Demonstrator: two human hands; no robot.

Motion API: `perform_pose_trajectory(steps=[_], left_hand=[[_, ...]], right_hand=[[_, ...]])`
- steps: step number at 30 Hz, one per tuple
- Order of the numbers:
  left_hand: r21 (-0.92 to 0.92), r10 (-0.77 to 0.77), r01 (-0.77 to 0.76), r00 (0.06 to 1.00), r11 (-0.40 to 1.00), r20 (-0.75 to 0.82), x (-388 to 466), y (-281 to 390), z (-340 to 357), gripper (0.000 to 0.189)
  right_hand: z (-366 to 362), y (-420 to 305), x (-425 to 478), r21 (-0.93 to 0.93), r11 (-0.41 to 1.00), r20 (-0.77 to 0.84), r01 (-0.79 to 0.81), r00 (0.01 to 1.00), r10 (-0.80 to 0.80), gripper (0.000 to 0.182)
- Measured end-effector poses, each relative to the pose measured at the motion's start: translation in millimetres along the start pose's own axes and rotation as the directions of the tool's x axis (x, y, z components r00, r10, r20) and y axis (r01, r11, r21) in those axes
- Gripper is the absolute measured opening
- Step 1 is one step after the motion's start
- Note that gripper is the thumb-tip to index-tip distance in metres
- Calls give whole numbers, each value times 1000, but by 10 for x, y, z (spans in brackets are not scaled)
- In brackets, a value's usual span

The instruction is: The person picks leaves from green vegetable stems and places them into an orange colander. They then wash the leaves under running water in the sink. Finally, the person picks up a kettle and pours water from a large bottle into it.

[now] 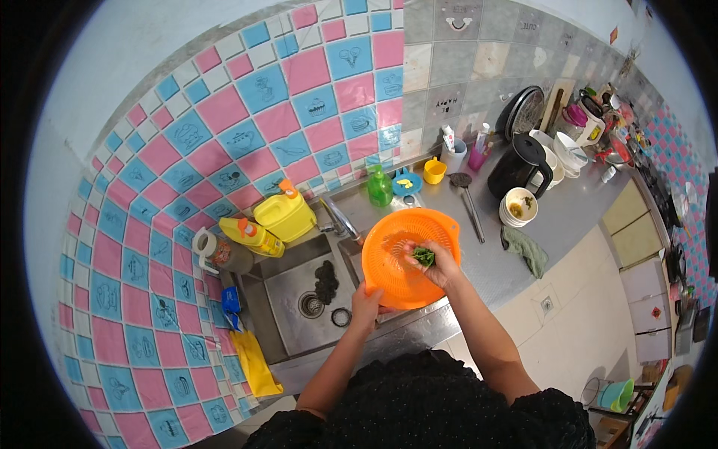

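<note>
My left hand (367, 307) grips the near left rim of an orange plastic colander (387, 280), which is tilted over the right part of the sink and the counter edge. Inside the colander's opening, my right hand (440, 264) holds a small clump of green leaves (423, 257) between its fingers. Apart from that clump, little shows in the colander. To the left is the stainless steel sink basin (286, 331), where a dark clump (326, 282) lies beside the drain strainer (311, 305). A dark ring-shaped piece (341, 317) rests near it.
A chrome faucet (342, 220) stands behind the basins. Yellow detergent jugs (286, 216), a green pump bottle (380, 188) and a yellow cup (435, 170) line the back. On the right are a ladle (473, 210), black kettle (519, 165), stacked bowls (517, 207) and a green cloth (525, 251).
</note>
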State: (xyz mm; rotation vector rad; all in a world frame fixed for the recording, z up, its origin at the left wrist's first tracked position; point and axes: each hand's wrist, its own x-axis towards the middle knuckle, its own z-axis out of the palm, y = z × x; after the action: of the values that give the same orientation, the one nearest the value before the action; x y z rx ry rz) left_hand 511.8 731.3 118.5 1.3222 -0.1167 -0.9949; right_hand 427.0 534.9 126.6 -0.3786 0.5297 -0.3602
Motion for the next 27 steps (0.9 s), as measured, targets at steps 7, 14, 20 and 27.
perform_pose_trajectory(steps=[7, 14, 20, 27], left_hand=[[-16, -53, 53, 999, 998, 5, 51, -158, -49, 33], [23, -9, 9, 1000, 1000, -7, 34, -248, -138, 36], [11, 1, -1, 1000, 1000, 16, -17, -199, -127, 38], [110, 45, -50, 998, 993, 49, -48, -137, -111, 36]], right_hand=[[-310, 170, 210, 420, 906, -283, -59, 940, 192, 18], [-177, 188, 71, 226, 959, -103, -174, 974, 201, 17], [114, 189, -11, -26, 995, -196, -95, 977, 89, 9], [275, 90, -153, -466, 881, -165, 78, 971, -174, 29]])
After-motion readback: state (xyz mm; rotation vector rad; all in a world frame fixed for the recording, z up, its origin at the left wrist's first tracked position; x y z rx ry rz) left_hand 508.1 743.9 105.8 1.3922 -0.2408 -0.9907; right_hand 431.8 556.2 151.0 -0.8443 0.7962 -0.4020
